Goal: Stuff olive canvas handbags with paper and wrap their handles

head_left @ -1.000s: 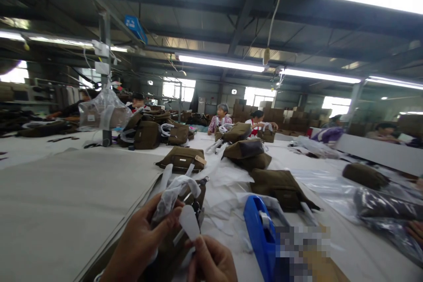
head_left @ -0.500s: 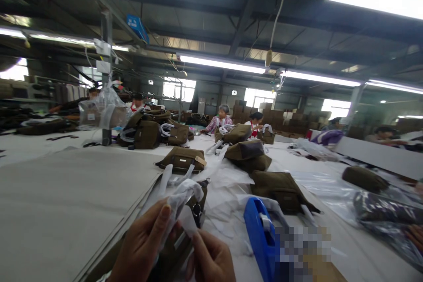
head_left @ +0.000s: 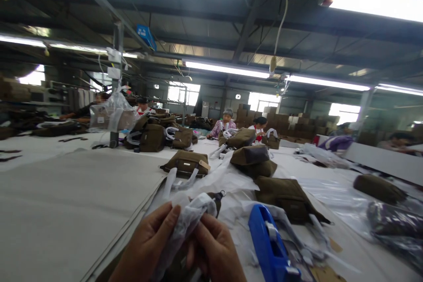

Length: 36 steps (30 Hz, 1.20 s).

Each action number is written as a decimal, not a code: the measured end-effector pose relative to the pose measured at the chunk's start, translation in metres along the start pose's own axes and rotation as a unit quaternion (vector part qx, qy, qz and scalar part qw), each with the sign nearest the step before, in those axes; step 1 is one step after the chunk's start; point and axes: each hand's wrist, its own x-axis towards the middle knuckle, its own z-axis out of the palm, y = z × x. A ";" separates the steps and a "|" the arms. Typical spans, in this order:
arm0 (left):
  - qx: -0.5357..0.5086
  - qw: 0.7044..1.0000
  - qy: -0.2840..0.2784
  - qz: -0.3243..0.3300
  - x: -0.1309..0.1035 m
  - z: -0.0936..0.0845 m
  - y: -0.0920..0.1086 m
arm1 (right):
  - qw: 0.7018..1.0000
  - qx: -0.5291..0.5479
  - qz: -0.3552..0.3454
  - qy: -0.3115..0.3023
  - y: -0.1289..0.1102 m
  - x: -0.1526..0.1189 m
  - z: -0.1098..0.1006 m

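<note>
right hand [head_left: 218, 246]: from the loose white strip's near end up to the right side of the white wrapping [head_left: 190, 220], level with left hand [head_left: 145, 238] | far co-worker [head_left: 258, 128]: arm drawn back from small brown bag [head_left: 271, 142]

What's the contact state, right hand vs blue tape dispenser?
Apart: the head view shows a pale gap between the right hand and blue tape dispenser.

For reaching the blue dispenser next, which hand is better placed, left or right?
Probably the right hand: the blue dispenser stands close by, to its right. The left hand is farther off, holding the white wrap.
</note>
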 end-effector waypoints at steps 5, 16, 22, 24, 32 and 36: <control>0.181 0.978 -0.032 0.093 0.015 -0.011 0.023 | 0.988 -0.153 -0.016 0.006 -0.028 -0.012 -0.005; 0.155 0.980 -0.016 0.126 0.033 -0.006 0.040 | 0.997 -0.014 -0.078 0.000 -0.061 -0.015 -0.023; 0.169 0.970 0.008 0.173 0.032 -0.002 0.055 | 0.939 -0.247 -0.218 0.095 -0.058 0.000 -0.017; 0.170 0.966 0.017 0.195 0.031 0.000 0.058 | 0.952 -0.215 -0.197 0.096 -0.058 0.004 -0.014; 0.190 0.941 0.057 0.273 0.030 0.002 0.050 | 0.973 -0.168 -0.125 0.092 -0.057 0.015 -0.008; 0.233 0.881 0.032 0.410 0.023 -0.002 0.050 | 0.974 -0.153 -0.132 0.103 -0.060 0.013 -0.006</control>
